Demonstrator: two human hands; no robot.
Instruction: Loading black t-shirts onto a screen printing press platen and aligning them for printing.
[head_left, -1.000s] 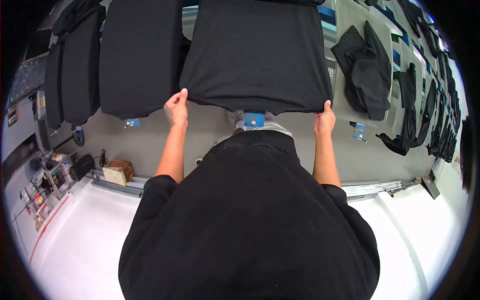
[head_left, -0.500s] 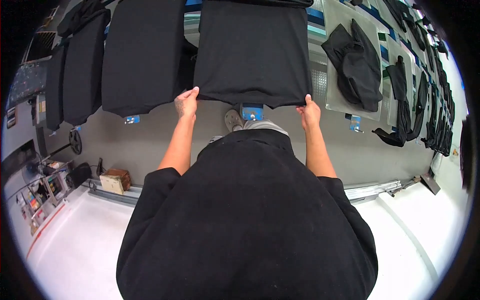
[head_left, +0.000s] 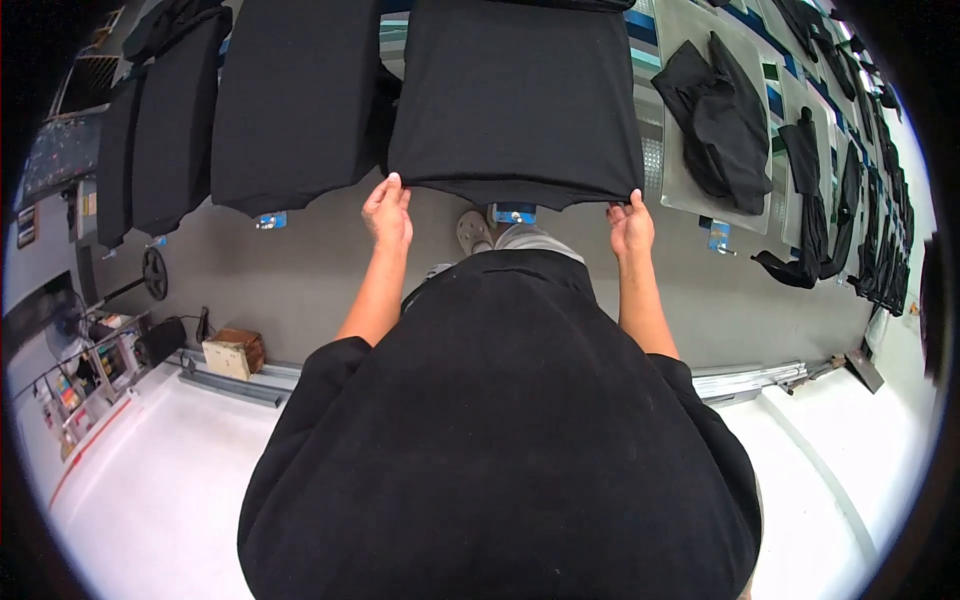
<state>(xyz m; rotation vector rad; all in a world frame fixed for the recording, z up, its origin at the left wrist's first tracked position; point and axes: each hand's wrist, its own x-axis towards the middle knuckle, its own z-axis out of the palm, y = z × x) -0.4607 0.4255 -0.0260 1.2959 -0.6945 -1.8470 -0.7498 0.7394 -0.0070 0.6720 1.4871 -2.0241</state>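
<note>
A black T-shirt [head_left: 515,100] is stretched flat over a board straight in front of me, its hem toward my body. At the hem's left corner, my left hand [head_left: 388,212] pinches the fabric between thumb and fingers. My right hand [head_left: 631,222] grips the right corner the same way. Between the two hands the hem hangs slightly past the board's near edge. Below its middle shows a blue clamp bracket [head_left: 514,214]. The board under the cloth is hidden.
Left of me, another black garment [head_left: 290,100] covers the neighbouring board. On the right, a crumpled black garment [head_left: 720,125] lies on a bare grey board [head_left: 690,185]. More boards with black garments recede rightward. A wooden box [head_left: 233,353] and metal rails [head_left: 750,380] lie on the floor.
The hem's right corner has moved outward and up with my right hand, so the hem is pulled wider. My left hand's fingers have loosened a little from their curl. The view has shifted slightly.
</note>
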